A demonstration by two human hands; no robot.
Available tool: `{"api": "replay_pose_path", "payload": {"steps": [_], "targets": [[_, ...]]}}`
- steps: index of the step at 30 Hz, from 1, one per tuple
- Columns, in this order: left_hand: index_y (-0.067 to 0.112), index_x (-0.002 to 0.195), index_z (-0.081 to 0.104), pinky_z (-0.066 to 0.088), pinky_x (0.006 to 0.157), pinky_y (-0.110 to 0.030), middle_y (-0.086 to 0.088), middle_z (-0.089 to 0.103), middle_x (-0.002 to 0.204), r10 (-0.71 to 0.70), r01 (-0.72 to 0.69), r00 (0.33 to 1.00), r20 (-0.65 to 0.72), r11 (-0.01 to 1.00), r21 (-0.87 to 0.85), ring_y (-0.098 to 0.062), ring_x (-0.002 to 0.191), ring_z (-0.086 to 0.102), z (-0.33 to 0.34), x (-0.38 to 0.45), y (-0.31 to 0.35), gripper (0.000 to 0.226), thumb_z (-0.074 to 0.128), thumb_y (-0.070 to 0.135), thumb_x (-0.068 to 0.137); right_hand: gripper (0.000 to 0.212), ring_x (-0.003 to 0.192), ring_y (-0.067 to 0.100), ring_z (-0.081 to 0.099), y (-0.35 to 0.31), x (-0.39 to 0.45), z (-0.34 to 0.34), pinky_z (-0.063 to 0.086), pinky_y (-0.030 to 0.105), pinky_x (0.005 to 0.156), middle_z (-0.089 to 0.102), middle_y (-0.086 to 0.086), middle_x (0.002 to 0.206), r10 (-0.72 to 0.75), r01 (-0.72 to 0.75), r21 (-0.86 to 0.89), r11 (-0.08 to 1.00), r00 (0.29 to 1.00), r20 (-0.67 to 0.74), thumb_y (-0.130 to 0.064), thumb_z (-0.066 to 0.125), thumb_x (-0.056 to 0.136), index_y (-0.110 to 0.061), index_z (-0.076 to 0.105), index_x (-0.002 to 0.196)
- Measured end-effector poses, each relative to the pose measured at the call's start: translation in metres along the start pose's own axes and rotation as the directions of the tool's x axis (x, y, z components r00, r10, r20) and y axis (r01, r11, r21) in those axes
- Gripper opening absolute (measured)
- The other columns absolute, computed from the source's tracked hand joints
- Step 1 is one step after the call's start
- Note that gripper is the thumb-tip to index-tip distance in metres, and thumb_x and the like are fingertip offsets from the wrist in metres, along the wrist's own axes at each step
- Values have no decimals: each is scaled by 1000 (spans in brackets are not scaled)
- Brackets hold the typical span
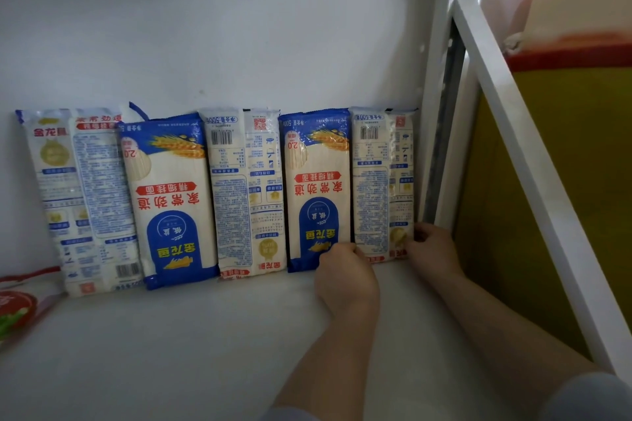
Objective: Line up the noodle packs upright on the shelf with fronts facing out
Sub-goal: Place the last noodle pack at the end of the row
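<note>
Hands, left (345, 275) and right (432, 251), pinch rightmost noodle pack (381, 181) against white shelf upright (441, 79); four packs (171, 198) stand left; red packet (17, 311) near-left.

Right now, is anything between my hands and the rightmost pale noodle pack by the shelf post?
Nothing visible. The left hand and right hand already grip the bottom corners of the rightmost pale noodle pack, which stands against the white back wall beside the white metal shelf post, back side facing out.
</note>
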State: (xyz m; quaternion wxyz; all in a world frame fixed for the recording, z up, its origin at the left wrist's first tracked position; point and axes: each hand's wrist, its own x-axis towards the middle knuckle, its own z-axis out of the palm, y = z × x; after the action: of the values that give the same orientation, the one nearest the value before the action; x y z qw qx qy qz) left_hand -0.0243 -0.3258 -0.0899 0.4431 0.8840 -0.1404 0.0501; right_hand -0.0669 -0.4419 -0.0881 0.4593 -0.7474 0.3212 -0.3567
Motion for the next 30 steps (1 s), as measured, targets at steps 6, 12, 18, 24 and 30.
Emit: {"api": "replay_pose_path", "payload": {"steps": [6, 12, 18, 24, 30], "targets": [[21, 97, 71, 47, 61, -26, -2, 71, 93, 7, -7, 1000, 11, 1000, 4, -19, 83, 66, 0, 1, 0, 26, 45, 22, 96, 32, 106, 24, 61, 0, 0, 0, 47, 29, 84, 65, 12, 118, 9, -9, 9, 1000, 1000, 5, -9, 61, 88, -6, 62, 120], [21, 97, 72, 48, 61, -26, -2, 71, 92, 14, -14, 1000, 0, 1000, 0, -19, 83, 66, 0, 1, -1, 27, 45, 22, 96, 32, 103, 23, 61, 0, 1, 1, 46, 27, 83, 65, 12, 118, 18, -18, 15, 1000, 1000, 0, -9, 60, 89, -6, 62, 120], [20, 96, 71, 45, 58, -25, -2, 70, 91, 14, -14, 1000, 0, 1000, 0, -19, 82, 65, 0, 0, 0, 26, 45, 21, 95, 31, 102, 22, 61, 2, 3, 2, 48, 29, 84, 66, 11, 117, 22, -22, 16, 1000, 1000, 6, -10, 60, 89, -7, 62, 119], [21, 95, 71, 44, 59, -25, -2, 70, 92, 17, -17, 1000, 3, 1000, -5, -19, 83, 64, -1, 1, -1, 26, 45, 21, 95, 30, 101, 22, 61, 3, 2, 1, 49, 29, 83, 66, 11, 117, 10, -10, -9, 1000, 1000, 5, -11, 59, 90, -8, 62, 119], [22, 90, 72, 43, 58, -25, -2, 69, 88, -10, 10, 1000, 21, 999, -44, -19, 77, 62, 0, 1, -3, 25, 47, 24, 94, 31, 101, 21, 59, 1, -2, 0, 45, 26, 79, 64, 8, 119, -18, 19, -92, 996, 1000, 13, -19, 56, 93, -9, 60, 121]]}}
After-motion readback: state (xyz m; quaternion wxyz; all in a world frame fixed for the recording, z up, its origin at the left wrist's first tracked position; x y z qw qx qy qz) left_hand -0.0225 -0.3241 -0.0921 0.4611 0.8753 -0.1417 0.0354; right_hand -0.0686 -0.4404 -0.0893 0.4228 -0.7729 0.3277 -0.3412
